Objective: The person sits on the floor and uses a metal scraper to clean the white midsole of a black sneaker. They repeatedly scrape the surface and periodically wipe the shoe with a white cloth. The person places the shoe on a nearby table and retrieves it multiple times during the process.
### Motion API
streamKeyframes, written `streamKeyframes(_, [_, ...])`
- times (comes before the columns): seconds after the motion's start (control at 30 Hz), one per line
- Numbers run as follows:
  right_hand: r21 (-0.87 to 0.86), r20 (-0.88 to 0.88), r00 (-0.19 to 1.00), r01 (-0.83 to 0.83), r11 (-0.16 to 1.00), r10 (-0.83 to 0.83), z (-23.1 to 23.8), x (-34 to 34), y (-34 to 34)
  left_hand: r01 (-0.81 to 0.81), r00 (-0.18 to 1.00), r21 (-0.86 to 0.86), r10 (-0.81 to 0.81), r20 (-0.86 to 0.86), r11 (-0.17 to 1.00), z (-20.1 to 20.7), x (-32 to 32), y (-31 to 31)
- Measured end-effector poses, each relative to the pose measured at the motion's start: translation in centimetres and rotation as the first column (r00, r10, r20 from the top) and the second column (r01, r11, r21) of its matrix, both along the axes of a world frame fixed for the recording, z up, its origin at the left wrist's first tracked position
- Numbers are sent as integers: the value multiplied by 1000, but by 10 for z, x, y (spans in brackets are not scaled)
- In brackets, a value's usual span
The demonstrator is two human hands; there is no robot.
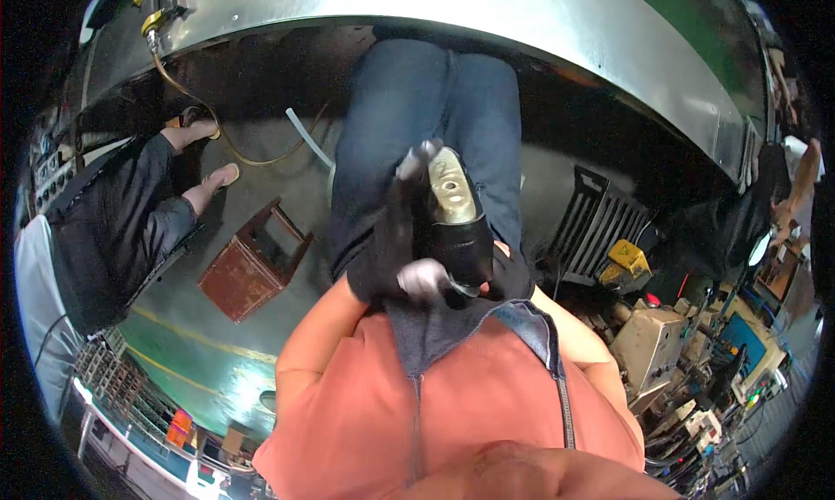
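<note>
Between my thighs is a pale gold shoe last (452,187) with a round hole in its face. Black shoe-upper material (461,243) wraps its lower part. My right hand (513,274), in a black glove, is closed round the near end of this black piece and largely hidden behind it. Along its left side is my left hand (393,230), in a black glove with whitish fingertips. Motion smears that hand, so its grip does not show clearly. The near edge of the black piece lies close to my lap and shirt front.
A metal bench (417,3) curves across the far side. At left stand a brown stool (248,270) and another person's legs (178,209). A hose (196,100) hangs from the bench. A black slatted rack (591,213), a yellow pedal (628,258) and machinery (657,348) are at right.
</note>
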State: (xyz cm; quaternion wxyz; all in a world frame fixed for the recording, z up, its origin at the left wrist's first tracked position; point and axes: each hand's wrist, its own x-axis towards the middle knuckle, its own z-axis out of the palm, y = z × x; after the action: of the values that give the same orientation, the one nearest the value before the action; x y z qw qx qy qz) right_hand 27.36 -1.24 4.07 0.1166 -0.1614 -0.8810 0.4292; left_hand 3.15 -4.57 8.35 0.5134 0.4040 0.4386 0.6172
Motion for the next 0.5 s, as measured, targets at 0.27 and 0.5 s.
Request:
streamKeyframes(0.27, [-205, 250, 898, 414, 887, -362, 94, -67, 64, -122, 918, -122, 65, -391, 985, -85, -42, 69])
streamKeyframes(0.5, [-727, 405, 852, 520, 448, -332, 67, -104, 142, -233, 638, -228, -28, -770, 945, -58, -34, 86])
